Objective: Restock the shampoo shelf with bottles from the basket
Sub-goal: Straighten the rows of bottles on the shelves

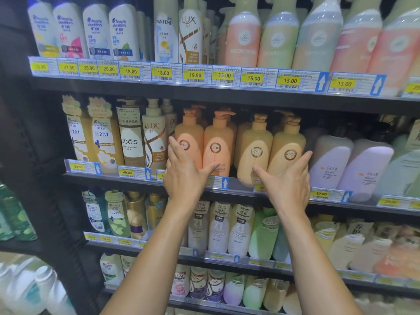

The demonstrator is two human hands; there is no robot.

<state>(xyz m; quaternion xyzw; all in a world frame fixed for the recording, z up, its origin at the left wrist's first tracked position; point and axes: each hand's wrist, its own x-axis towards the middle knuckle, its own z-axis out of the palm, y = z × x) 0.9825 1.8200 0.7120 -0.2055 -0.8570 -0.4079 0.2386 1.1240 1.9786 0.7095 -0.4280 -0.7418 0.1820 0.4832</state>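
Note:
Several orange and yellow KYIO pump bottles stand in a row on the second shelf (pixel 238 189). My left hand (pixel 184 169) lies flat with straight fingers against the leftmost orange KYIO bottle (pixel 192 142), thumb reaching toward the second orange bottle (pixel 218 146). My right hand (pixel 287 178) is spread with straight fingers on the rightmost yellow KYIO bottle (pixel 287 146), its thumb touching the yellow bottle (pixel 252 153) beside it. Neither hand grips anything. The basket is out of view.
Lux (pixel 155 137) and Spes (pixel 130 137) bottles stand left of the KYIO row, lilac bottles (pixel 347 164) to the right. Shelves above and below are packed with shampoo bottles behind price tags. A dark upright post (pixel 45 178) bounds the shelving on the left.

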